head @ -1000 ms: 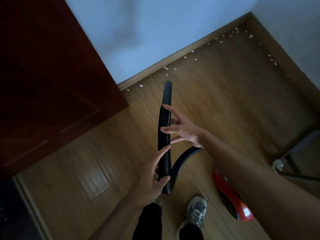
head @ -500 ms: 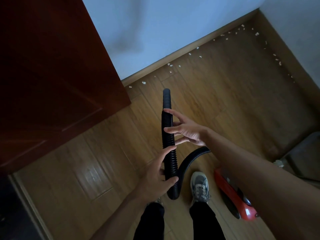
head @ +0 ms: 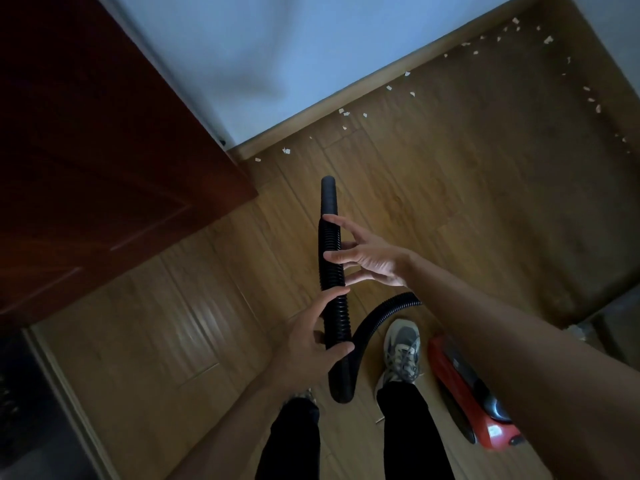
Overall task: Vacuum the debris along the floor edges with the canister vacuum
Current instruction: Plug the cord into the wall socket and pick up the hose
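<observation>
A black corrugated vacuum hose [head: 333,271] stands roughly upright in front of me, its smooth open end [head: 328,192] pointing toward the baseboard. My left hand [head: 308,344] grips the hose low down, thumb and forefinger wrapped round it. My right hand [head: 367,258] touches it higher up with spread, straight fingers. The hose loops back to the red canister vacuum [head: 464,393] on the floor at my right. White debris bits [head: 344,113] lie along the far baseboard, and more debris bits [head: 590,98] lie by the right wall.
A dark red wooden door [head: 104,150] stands open at the left, close to the hose end. My right shoe [head: 401,351] is beside the canister. A dark grey object [head: 616,323] sits at the right edge. The floor is wood.
I have stepped closer to the wall, my right foot coming forward beside the canister. Both hands stay on the hose in the same places.
</observation>
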